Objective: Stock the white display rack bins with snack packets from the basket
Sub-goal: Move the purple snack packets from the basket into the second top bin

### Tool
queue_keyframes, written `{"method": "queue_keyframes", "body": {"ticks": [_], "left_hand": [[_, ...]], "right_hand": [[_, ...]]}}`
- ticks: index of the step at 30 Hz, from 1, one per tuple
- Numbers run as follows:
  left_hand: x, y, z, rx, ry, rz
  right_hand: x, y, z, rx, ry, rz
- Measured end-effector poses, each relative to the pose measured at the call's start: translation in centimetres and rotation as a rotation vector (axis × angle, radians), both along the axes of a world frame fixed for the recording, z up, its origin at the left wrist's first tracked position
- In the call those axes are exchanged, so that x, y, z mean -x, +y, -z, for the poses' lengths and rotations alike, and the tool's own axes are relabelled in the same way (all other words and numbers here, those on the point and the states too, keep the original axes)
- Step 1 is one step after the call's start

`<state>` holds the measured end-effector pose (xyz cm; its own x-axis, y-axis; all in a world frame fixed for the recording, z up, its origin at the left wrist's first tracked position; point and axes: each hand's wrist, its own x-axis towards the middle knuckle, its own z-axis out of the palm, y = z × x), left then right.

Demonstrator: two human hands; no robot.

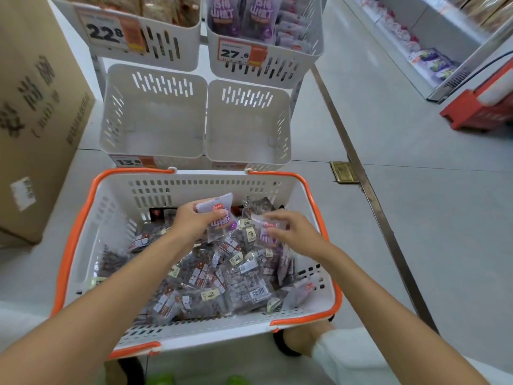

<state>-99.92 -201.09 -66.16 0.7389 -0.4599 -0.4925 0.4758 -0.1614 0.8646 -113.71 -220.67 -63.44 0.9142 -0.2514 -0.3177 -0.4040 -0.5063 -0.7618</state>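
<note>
Clear and purple plastic snack packets (222, 276) heap in the white orange-rimmed basket (83, 218) before two white slotted bins (155, 115). Left hand (191, 222) grips one purple packet (219, 215); right hand (297, 234) touches another, hold unclear.

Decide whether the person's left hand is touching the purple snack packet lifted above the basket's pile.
Touching. The head view shows the left hand gripping the purple packet, fingers curled round its edge, over the basket.

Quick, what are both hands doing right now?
Left hand: holding a purple snack packet.
Right hand: on a second purple packet; blurred, cannot tell if it grips.
</note>
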Motion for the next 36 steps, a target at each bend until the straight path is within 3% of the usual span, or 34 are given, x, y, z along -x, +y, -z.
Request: {"method": "queue_keyframes", "body": {"ticks": [4,7,12,15,22,27,33,34,36], "left_hand": [[0.8,-1.6,-2.3,0.172,0.077,0.158],[0.9,-1.8,-2.9,0.266,0.096,0.201],[2.7,-2.4,-2.1,0.321,0.087,0.39],[3.9,-2.9,-2.5,0.386,0.158,0.422],[4.3,-3.3,-1.6,0.263,0.275,0.468],[5.3,-3.7,-1.1,0.259,0.289,0.406],[3.4,-1.8,-0.1,0.181,0.269,0.242],[3.3,-1.5,0.2,0.163,0.265,0.243],[3.2,-1.0,0.9,0.124,0.24,0.26]], "right_hand": [[-3.4,1.8,-3.1,-0.173,-0.169,0.054],[-4.3,2.4,-2.9,-0.082,-0.288,0.136],[-2.4,1.9,-3.0,-0.539,-0.305,0.356],[-0.9,2.3,-2.0,-0.607,-0.299,0.387],[0.7,2.3,-0.7,-0.864,-0.287,0.461],[1.3,1.5,-0.3,-0.591,-0.169,0.37],[5.8,-2.9,0.1,0.08,0.533,-0.3],[6.1,-2.6,0.9,0.193,0.568,-0.391],[5.9,-1.7,1.7,0.285,0.442,-0.39]]}}
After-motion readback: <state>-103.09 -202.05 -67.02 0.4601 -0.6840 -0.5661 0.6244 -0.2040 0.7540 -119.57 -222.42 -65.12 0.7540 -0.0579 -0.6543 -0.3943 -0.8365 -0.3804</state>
